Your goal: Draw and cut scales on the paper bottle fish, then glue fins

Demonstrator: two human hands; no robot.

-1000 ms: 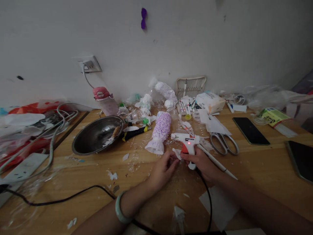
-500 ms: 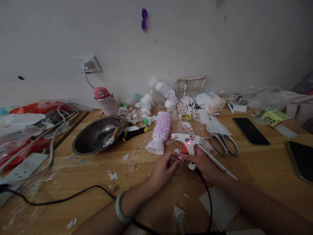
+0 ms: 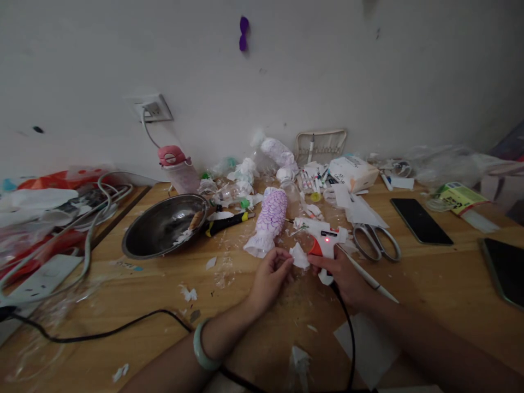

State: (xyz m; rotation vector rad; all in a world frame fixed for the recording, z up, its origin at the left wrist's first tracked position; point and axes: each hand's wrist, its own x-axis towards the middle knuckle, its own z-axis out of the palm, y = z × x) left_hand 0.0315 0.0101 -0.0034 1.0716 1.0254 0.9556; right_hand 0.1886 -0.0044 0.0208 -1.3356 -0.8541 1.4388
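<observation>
My right hand (image 3: 344, 275) is wrapped around the handle of a white hot glue gun (image 3: 327, 243). A red light glows on the gun's side, and its metal nozzle points left. My left hand (image 3: 272, 275), with a pale green bangle on its wrist, is closed in a pinch at the left edge of a small white paper piece (image 3: 299, 255). The paper sits between my left fingertips and the gun's orange-red trigger. Just beyond my left hand lies a white bottle-like shape with purple scale markings (image 3: 272, 210), its flared end toward me.
A metal bowl (image 3: 143, 232) and a yellow-black utility knife (image 3: 229, 222) lie to the left. Scissors (image 3: 376, 243), a phone (image 3: 421, 219) and a white stick (image 3: 374, 284) are on the right. Markers, plastic bottles and a tissue pack (image 3: 354, 172) crowd the back. A black cord (image 3: 347, 322) runs from the gun.
My right hand has moved the glue gun slightly right, away from my left hand. The white paper piece between the hands shows more fully. My left hand has shifted a little.
</observation>
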